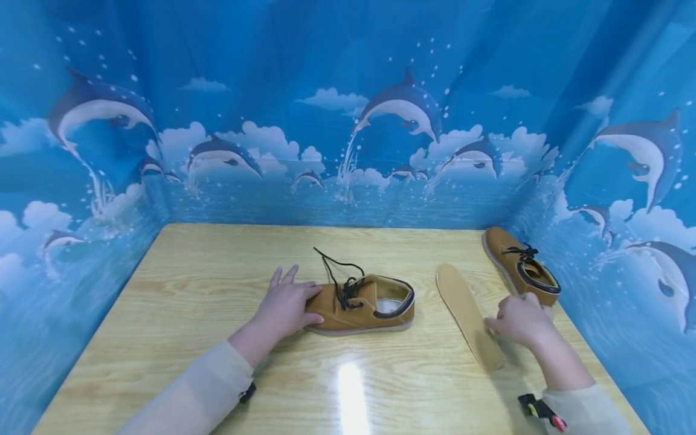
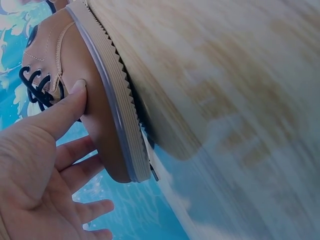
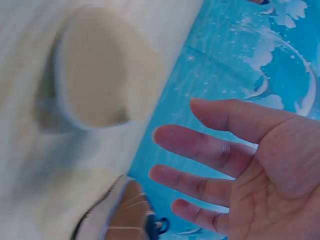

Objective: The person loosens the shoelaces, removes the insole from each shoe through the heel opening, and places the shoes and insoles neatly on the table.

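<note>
A brown lace-up shoe lies on the table with its toe pointing left and its black laces trailing loose at the back. My left hand grips its toe. In the left wrist view, the thumb presses one side of the shoe, and two fingers go behind it. Over at the right, my right hand hovers beside a tan insole, holding nothing. The right wrist view shows its fingers spread apart from the insole.
A second brown shoe, its laces tied, stands at the right back edge of the wooden table. Blue dolphin-print curtains border the table at the back and on both sides.
</note>
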Demonstrator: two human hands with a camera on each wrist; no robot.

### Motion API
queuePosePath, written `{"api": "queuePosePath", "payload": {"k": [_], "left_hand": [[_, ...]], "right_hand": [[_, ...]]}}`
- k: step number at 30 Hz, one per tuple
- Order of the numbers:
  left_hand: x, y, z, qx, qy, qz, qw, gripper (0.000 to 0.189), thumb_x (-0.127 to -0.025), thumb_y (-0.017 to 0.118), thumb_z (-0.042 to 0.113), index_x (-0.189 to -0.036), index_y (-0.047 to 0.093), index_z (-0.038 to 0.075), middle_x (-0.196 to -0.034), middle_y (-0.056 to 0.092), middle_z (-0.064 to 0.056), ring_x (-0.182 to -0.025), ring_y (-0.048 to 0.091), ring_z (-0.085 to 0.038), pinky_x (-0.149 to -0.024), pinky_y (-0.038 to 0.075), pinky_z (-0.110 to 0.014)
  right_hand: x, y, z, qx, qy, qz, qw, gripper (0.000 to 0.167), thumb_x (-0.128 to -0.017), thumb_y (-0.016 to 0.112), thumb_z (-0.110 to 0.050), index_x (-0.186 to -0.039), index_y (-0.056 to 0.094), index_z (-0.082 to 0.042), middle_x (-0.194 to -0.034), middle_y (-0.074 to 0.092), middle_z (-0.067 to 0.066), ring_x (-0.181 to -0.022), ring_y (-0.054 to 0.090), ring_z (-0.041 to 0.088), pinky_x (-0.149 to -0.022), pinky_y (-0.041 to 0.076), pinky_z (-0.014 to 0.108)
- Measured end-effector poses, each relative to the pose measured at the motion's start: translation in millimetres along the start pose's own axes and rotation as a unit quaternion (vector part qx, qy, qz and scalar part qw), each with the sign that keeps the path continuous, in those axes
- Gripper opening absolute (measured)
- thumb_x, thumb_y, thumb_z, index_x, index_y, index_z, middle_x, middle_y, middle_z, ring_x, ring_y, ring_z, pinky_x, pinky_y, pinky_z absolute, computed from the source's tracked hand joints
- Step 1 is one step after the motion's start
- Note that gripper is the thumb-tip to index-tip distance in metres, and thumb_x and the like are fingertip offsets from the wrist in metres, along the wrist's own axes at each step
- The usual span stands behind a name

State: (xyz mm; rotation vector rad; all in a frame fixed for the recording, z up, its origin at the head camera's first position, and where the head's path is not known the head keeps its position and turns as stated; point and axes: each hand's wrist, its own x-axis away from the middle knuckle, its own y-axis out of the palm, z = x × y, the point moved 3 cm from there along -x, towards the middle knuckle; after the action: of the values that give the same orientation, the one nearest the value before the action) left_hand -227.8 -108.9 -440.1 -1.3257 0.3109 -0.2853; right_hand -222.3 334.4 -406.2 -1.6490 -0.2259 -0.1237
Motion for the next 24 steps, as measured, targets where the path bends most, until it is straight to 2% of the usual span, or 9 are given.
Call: {"api": "queuePosePath", "payload": {"k": [4,7,12,17,24], "left_hand": [[0.1,0.6,0.2,0.001,-0.002,-0.001,1.0,0.069,-0.077,0.08,0.052,-0.134,0.064,0.016,-0.139,0.061,-0.005,-0.144,0.028,-0.048,-0.118,0.008,-0.066],[-0.2,0.9,0.4,0.001,-0.005,-0.003,1.0,0.069,-0.077,0.08,0.052,-0.135,0.064,0.017,-0.139,0.061,-0.005,-0.145,0.027,-0.048,-0.118,0.006,-0.066],[-0.4,1.1,0.3,0.003,-0.006,-0.004,1.0,0.07,-0.077,0.08,0.052,-0.135,0.064,0.016,-0.139,0.06,-0.005,-0.145,0.027,-0.048,-0.118,0.006,-0.066],[0.2,1.4,-0.3,0.005,-0.006,-0.004,1.0,0.071,-0.076,0.08,0.053,-0.135,0.064,0.016,-0.14,0.06,-0.004,-0.145,0.027,-0.048,-0.118,0.005,-0.065],[-0.6,3.1,-1.2,0.005,-0.007,-0.002,1.0,0.072,-0.076,0.079,0.054,-0.136,0.063,0.017,-0.141,0.059,-0.004,-0.145,0.027,-0.048,-0.118,0.004,-0.065]], "right_hand": [[1.6,-12,-8,0.006,-0.009,0.019,0.9998,0.033,-0.091,0.067,-0.043,-0.076,0.075,-0.015,-0.125,0.064,0.023,-0.122,0.038,0.057,-0.087,0.031,0.08],[2.8,-22,-15,0.002,-0.017,0.034,0.9993,0.032,-0.092,0.067,-0.042,-0.076,0.078,-0.016,-0.133,0.059,0.025,-0.125,0.035,0.057,-0.089,0.028,0.082],[2.4,-40,-28,-0.021,-0.029,0.052,0.998,0.032,-0.093,0.066,-0.041,-0.078,0.078,-0.015,-0.137,0.055,0.027,-0.127,0.029,0.058,-0.087,0.026,0.081],[-2.6,-53,-50,-0.046,-0.039,0.074,0.9955,0.028,-0.094,0.068,-0.036,-0.082,0.079,-0.014,-0.141,0.052,0.024,-0.131,0.026,0.054,-0.093,0.021,0.078],[-13.3,-58,-83,-0.063,-0.06,0.151,0.9847,0.024,-0.092,0.073,-0.032,-0.084,0.08,-0.011,-0.144,0.05,0.02,-0.138,0.024,0.052,-0.102,0.015,0.078]]}}
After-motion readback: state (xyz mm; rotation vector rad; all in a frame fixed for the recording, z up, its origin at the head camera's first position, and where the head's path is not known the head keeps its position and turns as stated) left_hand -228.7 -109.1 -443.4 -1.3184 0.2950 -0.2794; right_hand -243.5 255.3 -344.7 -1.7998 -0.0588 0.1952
